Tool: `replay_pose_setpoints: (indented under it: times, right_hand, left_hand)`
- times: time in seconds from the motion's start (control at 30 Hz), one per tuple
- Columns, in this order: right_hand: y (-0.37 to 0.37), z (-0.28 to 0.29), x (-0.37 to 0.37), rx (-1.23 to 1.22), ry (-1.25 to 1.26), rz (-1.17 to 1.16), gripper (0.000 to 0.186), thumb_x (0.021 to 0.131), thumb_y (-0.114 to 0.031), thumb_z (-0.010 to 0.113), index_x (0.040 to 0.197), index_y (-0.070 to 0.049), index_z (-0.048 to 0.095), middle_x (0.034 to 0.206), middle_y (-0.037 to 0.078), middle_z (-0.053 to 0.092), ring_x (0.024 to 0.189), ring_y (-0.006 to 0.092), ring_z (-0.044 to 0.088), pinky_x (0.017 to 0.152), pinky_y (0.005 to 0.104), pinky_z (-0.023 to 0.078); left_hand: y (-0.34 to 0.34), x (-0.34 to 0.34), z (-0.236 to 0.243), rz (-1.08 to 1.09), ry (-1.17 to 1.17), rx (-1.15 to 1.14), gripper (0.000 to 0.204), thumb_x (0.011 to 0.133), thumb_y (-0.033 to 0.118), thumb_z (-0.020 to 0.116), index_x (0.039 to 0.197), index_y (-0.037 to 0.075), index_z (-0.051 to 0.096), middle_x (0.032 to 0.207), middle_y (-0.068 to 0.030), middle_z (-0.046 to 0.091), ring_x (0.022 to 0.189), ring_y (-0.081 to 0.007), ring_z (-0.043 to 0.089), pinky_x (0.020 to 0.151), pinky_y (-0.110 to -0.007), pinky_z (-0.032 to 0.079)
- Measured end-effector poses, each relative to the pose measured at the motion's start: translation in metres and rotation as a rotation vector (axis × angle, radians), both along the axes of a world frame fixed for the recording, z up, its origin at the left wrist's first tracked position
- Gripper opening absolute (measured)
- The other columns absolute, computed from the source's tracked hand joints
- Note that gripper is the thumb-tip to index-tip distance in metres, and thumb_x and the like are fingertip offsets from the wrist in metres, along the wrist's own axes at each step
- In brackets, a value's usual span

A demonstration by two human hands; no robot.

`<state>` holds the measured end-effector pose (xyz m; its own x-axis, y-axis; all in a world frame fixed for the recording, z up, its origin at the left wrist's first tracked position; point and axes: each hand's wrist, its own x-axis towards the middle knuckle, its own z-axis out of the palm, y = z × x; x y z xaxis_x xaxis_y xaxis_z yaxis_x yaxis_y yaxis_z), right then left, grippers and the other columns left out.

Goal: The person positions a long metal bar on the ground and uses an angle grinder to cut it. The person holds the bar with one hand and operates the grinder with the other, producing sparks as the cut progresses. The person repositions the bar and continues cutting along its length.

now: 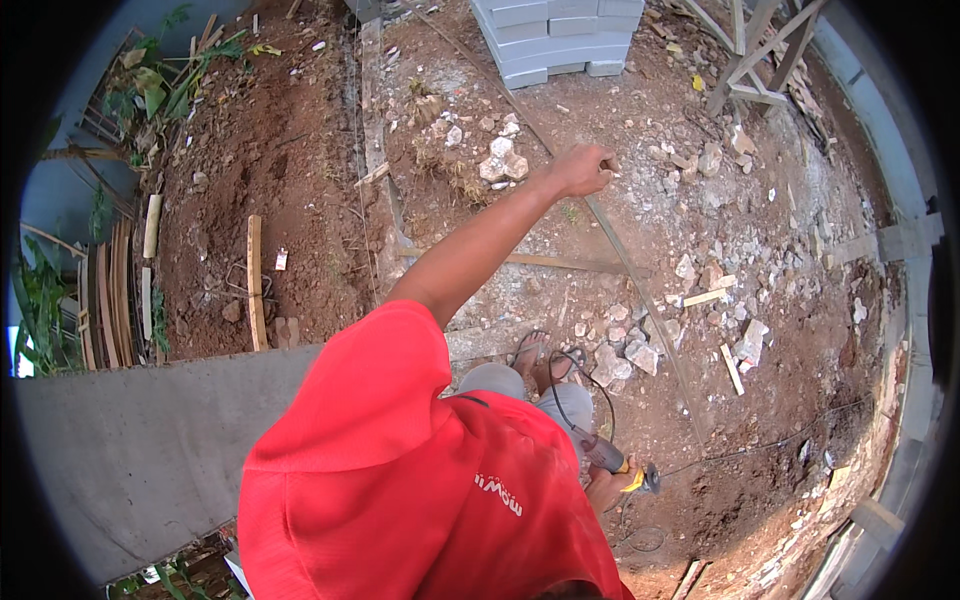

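My left arm reaches out ahead over the rubble-strewn ground, and my left hand (585,170) is closed with the fingers curled in. Whatever is between its fingertips, if anything, is too small to make out. Lower and to the right, my right hand (604,488) grips an angle grinder (607,456) with a grey body, yellow parts and a dark disc at its end. The black power cord (611,402) loops from the grinder toward my sandalled feet (541,362). Under the left hand, a long thin strip (625,258) runs diagonally along the ground.
Grey blocks (560,40) are stacked at the far middle. Broken stones (630,350) and short wood pieces (732,370) litter the ground. A low concrete wall (150,440) lies at left, beyond it red soil and upright planks (115,295). A wooden frame (765,60) stands far right.
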<state>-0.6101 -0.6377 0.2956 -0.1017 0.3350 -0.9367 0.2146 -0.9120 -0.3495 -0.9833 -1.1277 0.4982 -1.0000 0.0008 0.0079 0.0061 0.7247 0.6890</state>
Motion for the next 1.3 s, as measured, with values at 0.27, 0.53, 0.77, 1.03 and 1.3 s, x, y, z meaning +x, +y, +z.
replay_pose_setpoints:
  times: [0.27, 0.53, 0.77, 1.03, 1.3]
  right_hand:
    - [-0.018, -0.028, 0.009, 0.033, -0.036, -0.022, 0.039, 0.073, -0.027, 0.076, 0.106, -0.019, 0.056, 0.097, 0.005, 0.061, 0.088, 0.0268, 0.063, 0.082, 0.0462, 0.055]
    - [-0.033, -0.036, -0.01, 0.013, -0.12, 0.086, 0.035, 0.076, -0.027, 0.074, 0.104, -0.018, 0.055, 0.094, 0.004, 0.06, 0.084, 0.0259, 0.062, 0.079, 0.0442, 0.055]
    - [-0.104, -0.045, -0.008, 0.035, -0.206, -0.155, 0.03, 0.079, -0.027, 0.073, 0.102, -0.018, 0.054, 0.092, 0.003, 0.06, 0.081, 0.0251, 0.062, 0.077, 0.0425, 0.054]
    - [-0.205, -0.031, -0.02, 0.081, -0.391, -0.369, 0.015, 0.089, -0.026, 0.068, 0.092, -0.015, 0.059, 0.081, 0.005, 0.062, 0.072, 0.0239, 0.064, 0.069, 0.0386, 0.056]
    - [-0.297, -0.023, -0.023, -0.052, -0.603, -0.598, 0.02, 0.084, -0.023, 0.07, 0.096, -0.011, 0.06, 0.078, 0.009, 0.061, 0.07, 0.0269, 0.064, 0.067, 0.0412, 0.06]
  left_hand:
    - [-0.002, 0.045, -0.235, -0.049, -0.702, -0.194, 0.03, 0.081, 0.028, 0.071, 0.105, 0.011, 0.078, 0.103, -0.0166, 0.077, 0.097, -0.0322, 0.074, 0.088, -0.045, 0.057]
    - [-0.079, 0.113, -0.371, -0.201, -0.873, -0.261, 0.028, 0.082, 0.028, 0.066, 0.093, 0.005, 0.077, 0.102, -0.0213, 0.076, 0.095, -0.0393, 0.073, 0.085, -0.05, 0.058]
    - [0.023, -0.135, -0.343, -0.067, -0.573, -0.24, 0.03, 0.086, 0.022, 0.06, 0.103, 0.0, 0.074, 0.101, -0.0313, 0.072, 0.1, -0.0477, 0.07, 0.092, -0.053, 0.056]
    - [0.051, -0.243, -0.484, -0.498, -0.695, -0.278, 0.031, 0.089, 0.024, 0.072, 0.114, 0.007, 0.071, 0.104, -0.022, 0.075, 0.102, -0.042, 0.072, 0.091, -0.05, 0.056]
    - [0.084, -0.241, -0.567, -0.808, -0.657, -0.849, 0.085, 0.081, 0.03, 0.083, 0.155, 0.011, 0.046, 0.154, -0.0213, 0.049, 0.144, -0.0422, 0.044, 0.117, -0.059, 0.039]
